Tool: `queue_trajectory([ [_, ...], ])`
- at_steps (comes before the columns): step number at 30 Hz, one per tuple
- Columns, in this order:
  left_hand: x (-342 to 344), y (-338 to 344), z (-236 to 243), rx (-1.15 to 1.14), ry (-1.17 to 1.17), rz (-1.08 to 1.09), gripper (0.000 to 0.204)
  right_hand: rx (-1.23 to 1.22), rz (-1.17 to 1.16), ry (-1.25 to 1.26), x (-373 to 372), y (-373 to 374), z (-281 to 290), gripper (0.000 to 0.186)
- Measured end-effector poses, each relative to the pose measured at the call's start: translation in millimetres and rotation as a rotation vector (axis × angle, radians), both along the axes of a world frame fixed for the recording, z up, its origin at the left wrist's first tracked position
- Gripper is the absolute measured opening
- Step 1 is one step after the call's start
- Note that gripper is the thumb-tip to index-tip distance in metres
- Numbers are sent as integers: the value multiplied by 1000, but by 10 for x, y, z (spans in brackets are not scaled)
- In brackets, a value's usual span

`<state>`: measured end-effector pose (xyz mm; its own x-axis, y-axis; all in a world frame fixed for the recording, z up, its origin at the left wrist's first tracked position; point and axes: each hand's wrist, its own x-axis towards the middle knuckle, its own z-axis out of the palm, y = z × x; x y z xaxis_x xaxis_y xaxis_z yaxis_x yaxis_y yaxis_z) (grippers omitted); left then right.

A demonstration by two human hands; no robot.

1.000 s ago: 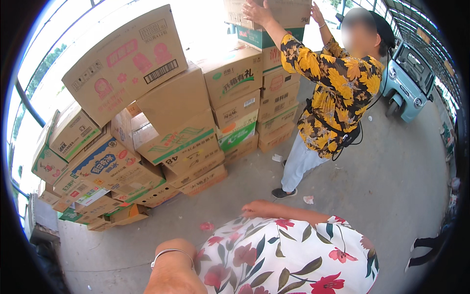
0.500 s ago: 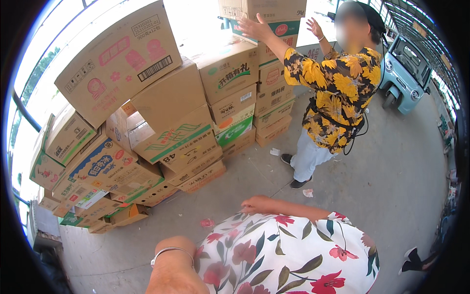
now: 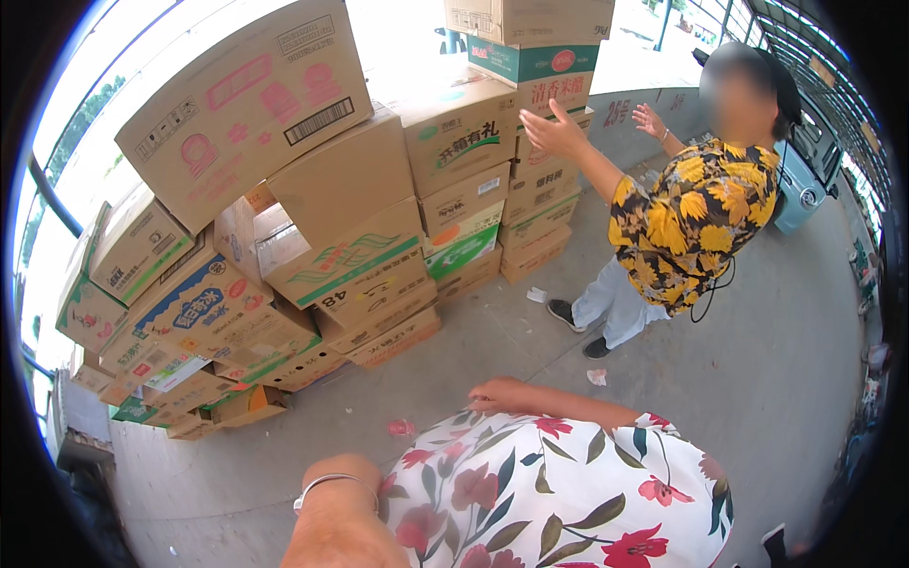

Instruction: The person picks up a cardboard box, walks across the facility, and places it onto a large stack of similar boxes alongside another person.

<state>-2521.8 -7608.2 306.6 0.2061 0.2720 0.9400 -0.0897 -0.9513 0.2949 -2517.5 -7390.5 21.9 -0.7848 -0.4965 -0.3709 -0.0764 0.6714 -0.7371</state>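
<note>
My right hand [image 3: 502, 393] is in front of my body at the lower middle, its fingers loosely curled. Its underside is hidden by my white flowered shirt [image 3: 559, 483], so whether it holds anything does not show. My left hand [image 3: 348, 467], with a silver bangle at the wrist, bends in behind the shirt, and its fingers are hidden. Neither hand touches the tall stack of cardboard boxes beyond them. A large box [image 3: 241, 114] with pink print leans on top at the left, above a brown box [image 3: 350, 251] with a green stripe.
A co-worker in a yellow-and-black flowered shirt [image 3: 696, 222] stands at the right, both hands raised beside another box column [image 3: 544, 194]. A light blue vehicle [image 3: 807, 194] is parked behind. Paper scraps [image 3: 596, 377] and a pink wrapper [image 3: 401, 428] lie on the concrete floor [image 3: 454, 346].
The co-worker now appears farther right and lower, with lowered hands, covering more of the vehicle. The boxes sit slightly farther right in the picture. My hands stay almost in place.
</note>
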Motion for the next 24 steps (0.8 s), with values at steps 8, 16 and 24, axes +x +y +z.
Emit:
queue_trajectory([
  [8,-12,-71,-6,26,12,43,30,25,14,-19,-25,-67,6,41],
  [16,168,-143,-30,33,52,16,29,-9,16,29,60,-125,7,39],
  [24,267,-365,-102,88,62,56,30,8,143,106,57,-228,-137,29],
])
